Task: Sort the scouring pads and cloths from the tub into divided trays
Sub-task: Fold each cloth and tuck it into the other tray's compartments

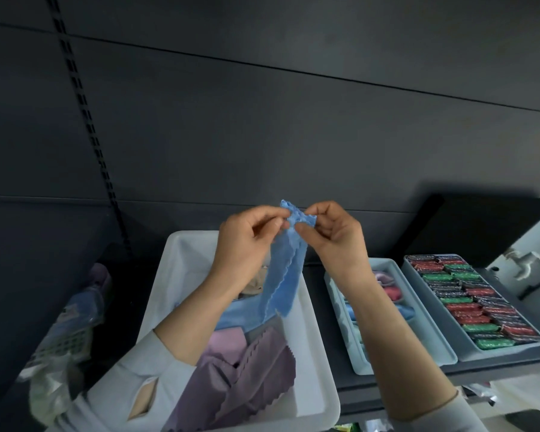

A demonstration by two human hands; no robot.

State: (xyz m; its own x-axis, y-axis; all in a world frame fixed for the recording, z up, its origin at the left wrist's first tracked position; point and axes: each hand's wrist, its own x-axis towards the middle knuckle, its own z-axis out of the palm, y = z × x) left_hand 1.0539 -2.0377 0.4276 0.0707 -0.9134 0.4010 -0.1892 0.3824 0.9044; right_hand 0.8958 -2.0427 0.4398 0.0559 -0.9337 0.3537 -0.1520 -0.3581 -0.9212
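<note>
Both hands' fingers (pixel 275 222) pinch the blue cloth (pixel 282 275) (top edge); it hangs lengthwise over the tub (pixel 312 338).

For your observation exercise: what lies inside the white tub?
Inside the white tub: purple cloths, a pink cloth, a light blue one. The forearms and the hanging blue cloth hide whatever lies beneath.

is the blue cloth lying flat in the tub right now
No, both hands, left and right, pinch the blue cloth by its top edge, so it hangs above the white tub.
</note>
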